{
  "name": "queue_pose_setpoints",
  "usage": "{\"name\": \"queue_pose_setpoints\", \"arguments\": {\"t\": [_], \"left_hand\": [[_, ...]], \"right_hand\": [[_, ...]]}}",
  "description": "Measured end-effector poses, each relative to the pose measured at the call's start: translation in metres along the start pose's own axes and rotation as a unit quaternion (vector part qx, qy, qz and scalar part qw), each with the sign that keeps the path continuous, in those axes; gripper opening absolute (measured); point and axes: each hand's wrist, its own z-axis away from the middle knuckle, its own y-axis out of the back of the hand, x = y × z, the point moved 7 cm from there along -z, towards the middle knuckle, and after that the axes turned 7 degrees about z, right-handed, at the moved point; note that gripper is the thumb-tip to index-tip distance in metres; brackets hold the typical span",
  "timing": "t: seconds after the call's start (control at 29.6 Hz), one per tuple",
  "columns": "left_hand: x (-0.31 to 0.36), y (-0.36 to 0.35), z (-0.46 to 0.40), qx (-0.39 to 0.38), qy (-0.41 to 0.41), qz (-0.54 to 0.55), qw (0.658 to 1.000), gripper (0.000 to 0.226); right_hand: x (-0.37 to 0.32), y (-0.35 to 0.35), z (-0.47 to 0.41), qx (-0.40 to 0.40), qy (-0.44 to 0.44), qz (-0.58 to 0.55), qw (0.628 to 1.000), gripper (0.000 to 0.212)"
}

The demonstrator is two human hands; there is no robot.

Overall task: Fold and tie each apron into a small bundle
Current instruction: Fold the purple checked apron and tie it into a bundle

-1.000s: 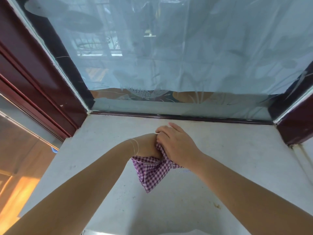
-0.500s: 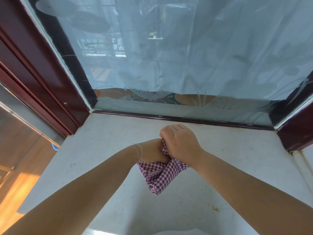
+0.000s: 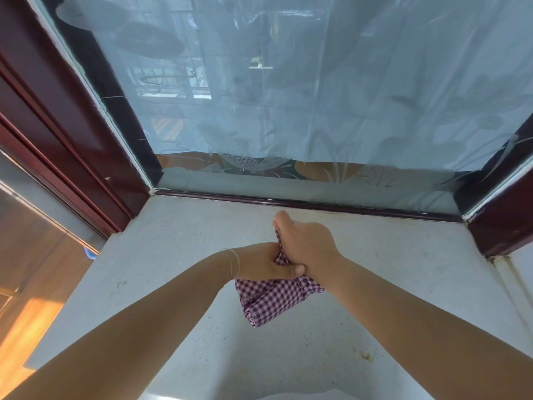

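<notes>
Frosted window pane (image 3: 331,90), etched with fish and plant motifs, fills the upper field and is bounded left and right by a dark red frame (image 3: 57,116) whose lower rail runs along the far edge of the bench.

Pale speckled stone bench (image 3: 178,255) extends from that rail toward the viewer. Its left edge drops off to a wooden floor (image 3: 31,313) lit orange by sun; its right side meets the red frame post and a pale seam near the picture's right border. Bare surface lies open to the left of the forearms, to the right of them, and between the hands and the window rail. A small brown stain (image 3: 366,355) marks the bench near the right forearm.

Two bare forearms enter from the lower corners and converge at centre.

Purple-and-white gingham apron (image 3: 271,301), compacted into a small bundle, sits between the hands, its lower corner pointing down toward the viewer; whether that corner touches the bench cannot be told.

Right hand (image 3: 308,246), curled, grips the upper part of the bundle from the far side, a strip of cloth emerging beside its thumb.

Left hand (image 3: 259,264), curled, grips the bundle from the left, its thumb lying across the cloth against the right hand.

Thin pale band (image 3: 233,262) circles the left wrist.
</notes>
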Motion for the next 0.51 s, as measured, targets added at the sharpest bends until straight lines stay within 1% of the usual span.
{"name": "queue_pose_setpoints", "arguments": {"t": [0.07,0.1,0.14,0.17,0.2,0.24,0.27,0.3,0.34,0.41,0.44,0.51], "left_hand": [[-0.003,0.004,-0.003,0.03,-0.005,-0.025,0.999,0.046],[-0.004,0.006,-0.004,0.042,-0.014,-0.042,0.998,0.045],[-0.003,0.008,-0.002,0.053,-0.024,-0.085,0.995,0.044],[-0.003,0.01,-0.001,0.07,-0.036,-0.153,0.985,0.045],[0.001,0.014,0.002,0.093,-0.053,-0.238,0.965,0.046],[0.003,0.016,0.005,0.117,-0.076,-0.311,0.94,0.048],[0.004,0.018,0.009,0.141,-0.105,-0.352,0.919,0.049],[0.004,0.022,0.013,0.169,-0.144,-0.354,0.909,0.051],[0.007,0.026,0.019,0.196,-0.194,-0.338,0.9,0.054],[0.01,0.031,0.025,0.232,-0.278,-0.348,0.865,0.067],[0.011,0.031,0.027,0.254,-0.309,-0.369,0.839,0.067],[0.016,0.026,0.03,0.291,-0.359,-0.404,0.789,0.058]], "right_hand": [[-0.002,0.004,0.001,0.03,-0.013,-0.023,0.999,0.025],[-0.001,0.004,0.002,0.028,-0.02,-0.044,0.998,0.022],[0.001,0.002,0.0,0.012,-0.025,-0.076,0.997,0.02],[0.006,-0.001,-0.002,-0.027,-0.032,-0.132,0.99,0.019],[0.013,-0.005,-0.004,-0.079,-0.047,-0.21,0.973,0.022],[0.02,-0.007,-0.006,-0.135,-0.067,-0.293,0.944,0.028],[0.027,-0.008,-0.007,-0.184,-0.08,-0.357,0.912,0.039],[0.033,-0.009,-0.007,-0.228,-0.084,-0.388,0.889,0.051],[0.039,-0.013,-0.004,-0.268,-0.085,-0.395,0.875,0.06],[0.046,-0.017,0.001,-0.314,-0.088,-0.373,0.869,0.066],[0.047,-0.018,0.001,-0.317,-0.083,-0.357,0.875,0.065],[0.046,-0.017,-0.002,-0.314,-0.055,-0.314,0.894,0.063]]}}
